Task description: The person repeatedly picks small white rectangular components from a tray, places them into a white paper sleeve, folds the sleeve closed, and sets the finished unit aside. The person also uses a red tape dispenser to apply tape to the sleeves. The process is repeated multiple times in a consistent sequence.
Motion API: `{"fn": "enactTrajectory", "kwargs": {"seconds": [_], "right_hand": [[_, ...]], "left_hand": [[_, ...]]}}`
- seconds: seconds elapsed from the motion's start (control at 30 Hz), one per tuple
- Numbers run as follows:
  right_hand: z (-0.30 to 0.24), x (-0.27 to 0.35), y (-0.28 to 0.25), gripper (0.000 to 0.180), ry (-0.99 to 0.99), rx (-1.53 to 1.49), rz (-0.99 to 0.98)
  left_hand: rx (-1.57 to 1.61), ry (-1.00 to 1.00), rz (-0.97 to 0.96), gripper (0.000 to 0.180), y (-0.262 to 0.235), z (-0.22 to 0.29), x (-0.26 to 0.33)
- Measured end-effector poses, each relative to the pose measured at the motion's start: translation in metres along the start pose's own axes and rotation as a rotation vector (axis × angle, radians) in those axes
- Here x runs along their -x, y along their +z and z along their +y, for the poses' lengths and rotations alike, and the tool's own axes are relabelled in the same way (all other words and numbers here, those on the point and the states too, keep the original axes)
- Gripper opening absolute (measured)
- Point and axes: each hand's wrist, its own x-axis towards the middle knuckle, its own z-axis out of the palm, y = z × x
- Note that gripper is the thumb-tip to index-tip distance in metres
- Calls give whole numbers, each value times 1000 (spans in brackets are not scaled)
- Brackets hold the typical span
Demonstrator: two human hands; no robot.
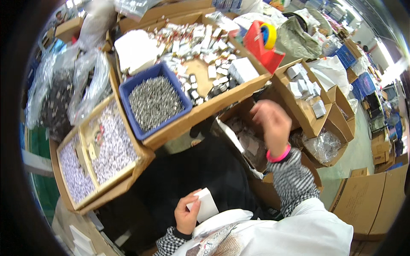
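Low in front of my body, my left hand [186,214] grips a small white box [206,205], its thumb along the near side. My right hand [273,124], with a pink band at the wrist, is raised over an open cardboard carton [251,143] holding clear plastic bags. Motion smears its fingers, so whether it holds anything cannot be made out. Farther forward, a blue bin [186,100] full of small metal pieces sits at the front of a wide cardboard tray [205,112] with many small white-and-dark parts and a white block [243,69].
To the left stands a divided wooden tray [95,181] of small pale pieces, beside a clear bag [57,91] of dark parts. A red tape dispenser [258,47] rests at the tray's right corner. Another carton [308,118] holds white boxes. Large closed cartons [363,202] stand far right.
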Motion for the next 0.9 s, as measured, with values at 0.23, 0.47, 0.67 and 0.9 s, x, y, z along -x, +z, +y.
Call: {"fn": "enactTrajectory", "kwargs": {"seconds": [0.23, 0.47, 0.67, 0.9], "right_hand": [[12, -162, -64, 36, 296, 40, 291], [8, -167, -62, 34, 320, -103, 80], [-8, -170, -54, 27, 228, -201, 192], [-3, -148, -56, 28, 392, -213, 216]], "left_hand": [[16, -63, 32, 18, 0, -7, -2], [51, -65, 65, 17, 1, -9, -1], [21, -72, 69, 16, 0, -6, 1], [25, -68, 75, 16, 0, -9, 1]]}}
